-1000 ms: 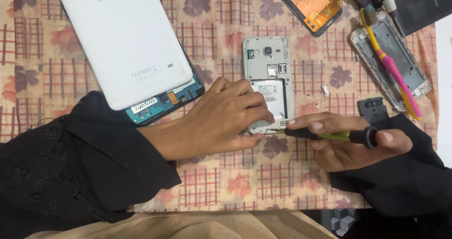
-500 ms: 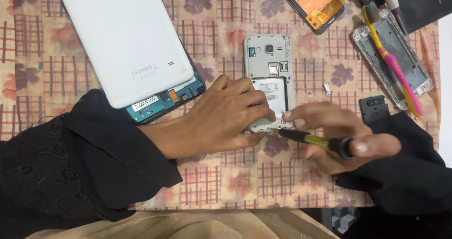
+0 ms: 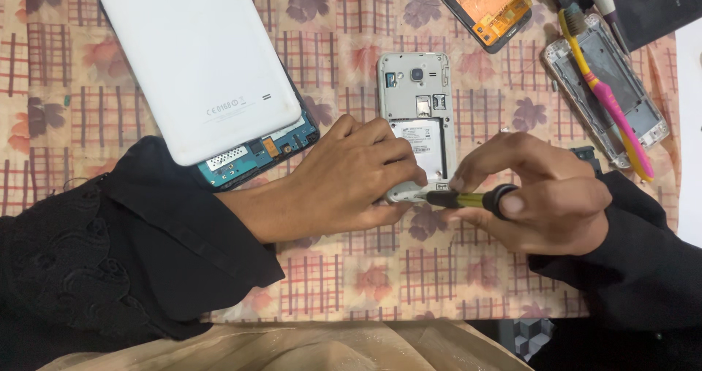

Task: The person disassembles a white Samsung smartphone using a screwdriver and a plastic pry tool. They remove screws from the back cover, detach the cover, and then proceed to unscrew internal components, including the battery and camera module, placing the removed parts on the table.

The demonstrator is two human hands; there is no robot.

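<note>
The step in hand looks like work on a screw at the bottom edge of the opened phone [image 3: 415, 115], which lies face down near the middle of the tabletop [image 3: 453, 298], its back cover off and the camera end pointing to twelve o'clock. The left hand [image 3: 351, 177] comes in from nine o'clock and presses on the phone's lower left corner, fingers clenched over the edge to pin it flat. The right hand [image 3: 545, 195], at three o'clock of the phone, has its grip closed on a small screwdriver [image 3: 468, 198] with a yellow-green shaft and black cap, the tip meeting the phone's bottom rim; the forefinger rests on the cap. The next move probably calls for a steady downward push and a fine twist, with the phone kept from sliding on the patterned cloth. The phone is silver-grey, with its battery bay showing a white label and its card slots bare above it.
</note>
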